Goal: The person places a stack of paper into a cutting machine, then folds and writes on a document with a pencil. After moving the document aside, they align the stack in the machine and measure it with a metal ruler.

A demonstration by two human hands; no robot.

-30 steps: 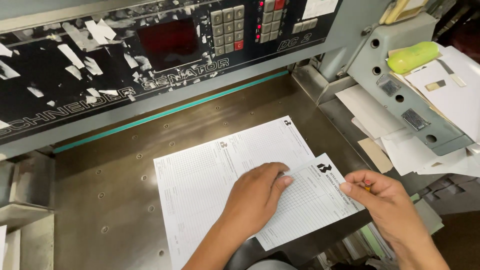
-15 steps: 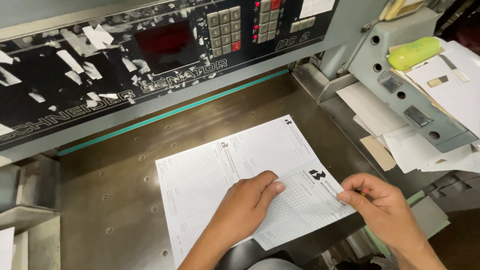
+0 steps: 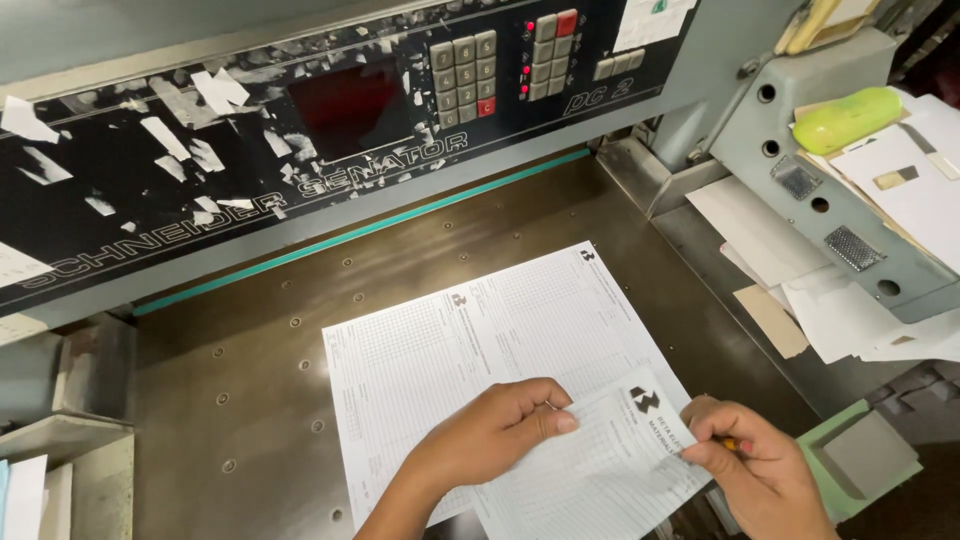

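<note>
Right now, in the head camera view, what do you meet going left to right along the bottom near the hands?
Dark metal table → left hand on the large printed sheet → small printed sheet → right hand at its right edge → green pad.

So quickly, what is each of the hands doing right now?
Left hand: fingers curled, pressing on the smaller white printed paper sheet.
Right hand: closed, pinching that sheet's right edge.
</note>
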